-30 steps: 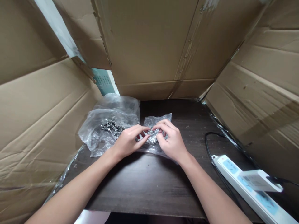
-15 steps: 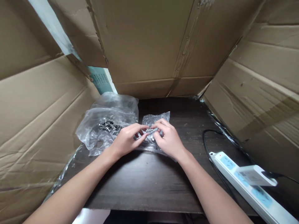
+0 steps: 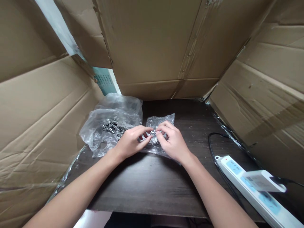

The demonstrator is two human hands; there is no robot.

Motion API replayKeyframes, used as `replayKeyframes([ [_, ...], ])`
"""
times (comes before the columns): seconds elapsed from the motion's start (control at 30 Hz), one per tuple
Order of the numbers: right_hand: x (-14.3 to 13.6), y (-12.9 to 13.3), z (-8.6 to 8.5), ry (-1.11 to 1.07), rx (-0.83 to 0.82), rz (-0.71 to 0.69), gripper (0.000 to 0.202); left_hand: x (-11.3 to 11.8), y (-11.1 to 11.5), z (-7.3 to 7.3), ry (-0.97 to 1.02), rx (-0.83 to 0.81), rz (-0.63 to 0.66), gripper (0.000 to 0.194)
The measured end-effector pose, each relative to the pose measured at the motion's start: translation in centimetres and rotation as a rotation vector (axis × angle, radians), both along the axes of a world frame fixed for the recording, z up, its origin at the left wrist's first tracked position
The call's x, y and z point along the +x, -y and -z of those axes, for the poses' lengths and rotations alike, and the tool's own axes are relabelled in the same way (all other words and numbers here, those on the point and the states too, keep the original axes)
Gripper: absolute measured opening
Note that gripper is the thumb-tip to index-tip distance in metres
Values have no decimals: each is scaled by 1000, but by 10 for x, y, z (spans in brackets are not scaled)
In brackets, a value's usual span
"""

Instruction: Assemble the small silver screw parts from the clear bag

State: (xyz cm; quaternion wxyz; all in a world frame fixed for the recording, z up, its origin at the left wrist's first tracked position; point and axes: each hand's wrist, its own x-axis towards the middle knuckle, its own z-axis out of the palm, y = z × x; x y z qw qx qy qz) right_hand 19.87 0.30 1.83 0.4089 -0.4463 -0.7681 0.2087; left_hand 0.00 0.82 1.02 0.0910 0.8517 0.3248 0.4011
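Observation:
My left hand (image 3: 133, 141) and my right hand (image 3: 172, 141) meet over a small clear plastic bag (image 3: 153, 120). Between their fingertips is a small shiny metal bolt (image 3: 153, 132), with the left fingers pinching one end and the right fingertips on the other. Whether a nut or washer sits on it is too small to tell. Some metal pieces lie in the small bag beneath, partly covered by my fingers. Left of my left hand, a heap of metal bolts (image 3: 112, 127) rests on a larger clear plastic bag (image 3: 90, 136).
Cardboard walls (image 3: 156, 41) enclose the dark wooden table (image 3: 147, 183) at the back and both sides. On the right lies a white power strip (image 3: 237, 177) with a white adapter (image 3: 266, 180) plugged in and a black cable (image 3: 210, 148) looping behind it.
My right fingers have shifted slightly at the bolt, and both hands stay close together over the small bag. The whole view has moved a little, so everything appears slightly further right.

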Motion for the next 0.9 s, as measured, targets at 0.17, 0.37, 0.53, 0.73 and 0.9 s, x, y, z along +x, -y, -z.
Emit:
replayKeyframes([
  [0.17,0,0,-1,15,18,-20,14,1,0,-1,0,0,-1,20],
  [0.37,1,0,-1,37,5,-36,14,0,0,-2,-2,-2,9,20],
  [0.53,2,0,-1,55,-29,-36,14,0,0,-2,-8,3,10,19],
  [0.73,2,1,-2,3,16,-66,26,-1,0,-1,-4,22,-7,19],
  [0.9,1,2,-4,-93,145,-16,25,-2,-2,1,24,38,-26,21],
])
